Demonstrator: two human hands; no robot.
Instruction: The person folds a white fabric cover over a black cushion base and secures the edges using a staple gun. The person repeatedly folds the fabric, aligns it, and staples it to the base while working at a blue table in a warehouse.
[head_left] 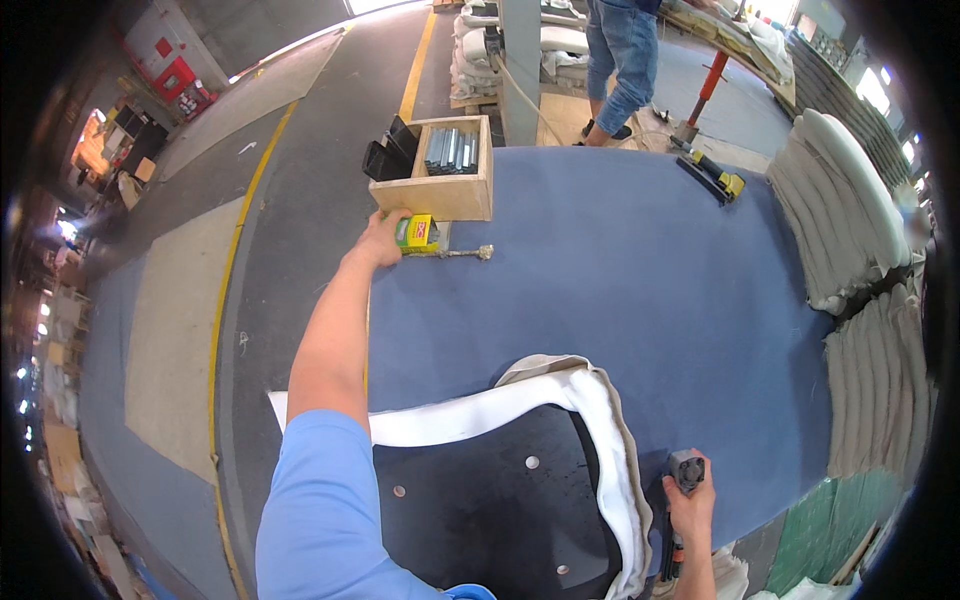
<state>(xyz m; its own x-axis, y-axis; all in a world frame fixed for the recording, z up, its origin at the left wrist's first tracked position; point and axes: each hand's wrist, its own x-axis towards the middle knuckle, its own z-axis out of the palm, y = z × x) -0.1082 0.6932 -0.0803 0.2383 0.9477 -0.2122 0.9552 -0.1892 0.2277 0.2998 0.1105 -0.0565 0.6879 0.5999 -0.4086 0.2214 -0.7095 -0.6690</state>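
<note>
My left hand (380,238) is stretched out to the table's far left corner, its fingers closed on the end of a small yellow and green box (418,233). Right beside the box lies a thin metal tool (468,253) with a knobbed end. My right hand (692,505) grips a dark staple gun (686,468) at the near right; its lower part is partly hidden. Between my arms rests a black panel (490,500) with several round holes. White padding (470,412) and grey-beige fabric (632,470) wrap along its far and right edges.
A divided wooden box (450,200) with metal staple strips stands at the blue table's (600,270) far left. A yellow and black staple gun (715,175) lies far right. Stacked padded covers (840,200) line the right side. A person in jeans (622,60) stands beyond.
</note>
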